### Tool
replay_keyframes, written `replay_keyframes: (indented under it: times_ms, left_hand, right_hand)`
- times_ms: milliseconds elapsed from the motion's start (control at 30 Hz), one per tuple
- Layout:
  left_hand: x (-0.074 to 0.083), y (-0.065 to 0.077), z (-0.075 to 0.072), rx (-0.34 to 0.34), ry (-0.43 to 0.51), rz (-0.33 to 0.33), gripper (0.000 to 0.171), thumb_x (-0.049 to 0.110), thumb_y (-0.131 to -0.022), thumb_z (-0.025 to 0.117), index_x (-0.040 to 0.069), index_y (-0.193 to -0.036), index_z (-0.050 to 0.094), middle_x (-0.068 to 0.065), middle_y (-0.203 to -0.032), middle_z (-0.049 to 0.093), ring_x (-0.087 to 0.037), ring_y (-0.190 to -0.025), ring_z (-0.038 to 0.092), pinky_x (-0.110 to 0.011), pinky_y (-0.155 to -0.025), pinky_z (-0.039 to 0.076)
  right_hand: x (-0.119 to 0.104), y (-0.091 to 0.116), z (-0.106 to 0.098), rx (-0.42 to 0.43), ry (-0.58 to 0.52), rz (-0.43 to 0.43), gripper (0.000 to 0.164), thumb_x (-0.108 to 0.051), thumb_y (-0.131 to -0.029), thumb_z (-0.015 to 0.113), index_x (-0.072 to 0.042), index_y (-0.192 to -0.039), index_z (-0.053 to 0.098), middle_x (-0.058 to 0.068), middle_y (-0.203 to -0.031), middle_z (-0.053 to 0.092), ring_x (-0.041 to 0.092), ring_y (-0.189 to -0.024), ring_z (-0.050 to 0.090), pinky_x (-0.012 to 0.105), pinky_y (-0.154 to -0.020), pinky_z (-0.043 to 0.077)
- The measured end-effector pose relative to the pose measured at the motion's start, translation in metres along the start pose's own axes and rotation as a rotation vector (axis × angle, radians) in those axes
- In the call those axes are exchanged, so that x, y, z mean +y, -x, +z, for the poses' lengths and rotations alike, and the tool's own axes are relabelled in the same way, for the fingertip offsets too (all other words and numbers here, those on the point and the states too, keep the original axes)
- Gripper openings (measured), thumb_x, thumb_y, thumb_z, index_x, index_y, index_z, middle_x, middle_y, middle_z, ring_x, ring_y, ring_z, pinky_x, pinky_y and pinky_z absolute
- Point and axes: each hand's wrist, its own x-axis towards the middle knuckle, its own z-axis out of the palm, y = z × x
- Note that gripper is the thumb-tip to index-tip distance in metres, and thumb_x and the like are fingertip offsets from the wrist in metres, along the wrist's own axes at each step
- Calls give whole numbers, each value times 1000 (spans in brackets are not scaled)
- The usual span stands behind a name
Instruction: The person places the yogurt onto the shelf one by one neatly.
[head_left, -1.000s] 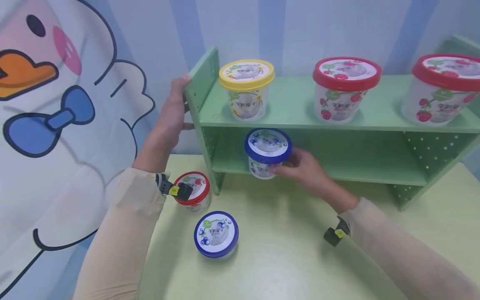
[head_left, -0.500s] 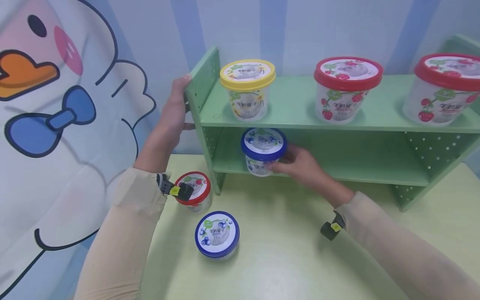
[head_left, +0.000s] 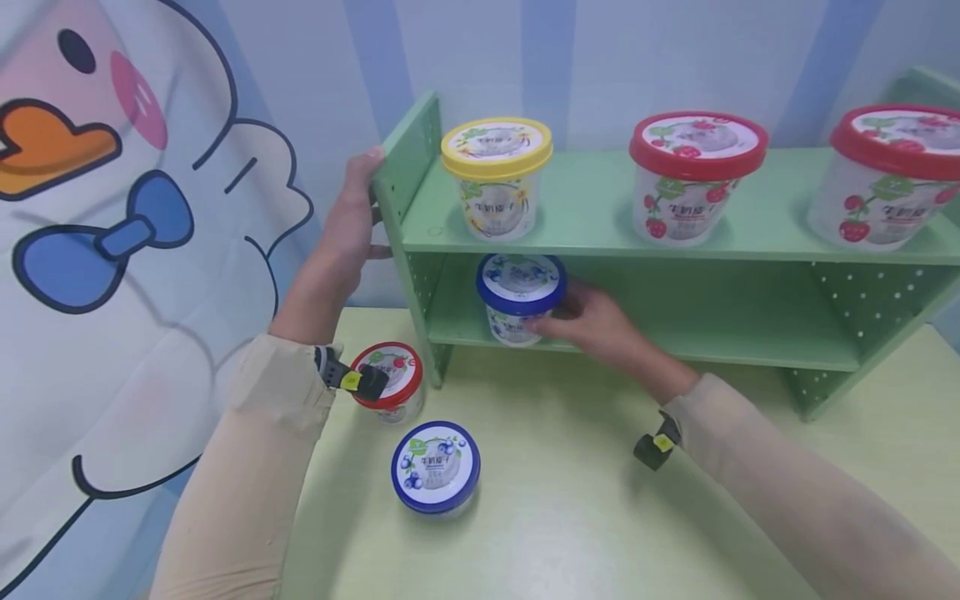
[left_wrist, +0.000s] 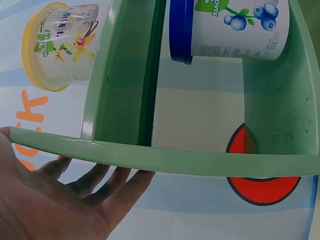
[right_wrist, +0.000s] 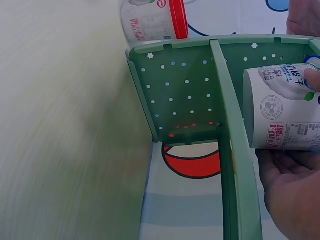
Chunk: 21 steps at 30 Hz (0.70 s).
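The right hand [head_left: 600, 329] is pinching the upright blue-lidded tub [head_left: 521, 277] from its right at the lower shelf's [head_left: 720, 321] front, near the side panel [head_left: 411, 167] that the left hand [head_left: 339, 229], fingers spread, is touching.

The head camera looked forward and down, far enough back to take in most of the shelf [head_left: 581, 200]. The left wrist camera sat close by the shelf's left end (its picture lay sideways, shelf top leftward) and shared the yellow-lidded tub [head_left: 497, 179] with the head view. The right wrist camera, also near and turned, faced that end's inner side; all three caught the held blue-lidded tub [head_left: 520, 283].
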Motion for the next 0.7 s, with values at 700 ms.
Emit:
replay_keyframes:
  times_ms: [700]
  left_hand:
    - [-2, 0, -1, -2, -4, 12, 72, 73, -93, 23, 20, -132, 50, -3, -130, 51, -22, -128, 46, -59, -93, 42]
  right_hand:
    - [0, -12, 3, -21, 7, -20, 80, -38, -82, 80, -11, -147, 41, 7, -142, 50, 25, -129, 47, 41, -104, 40]
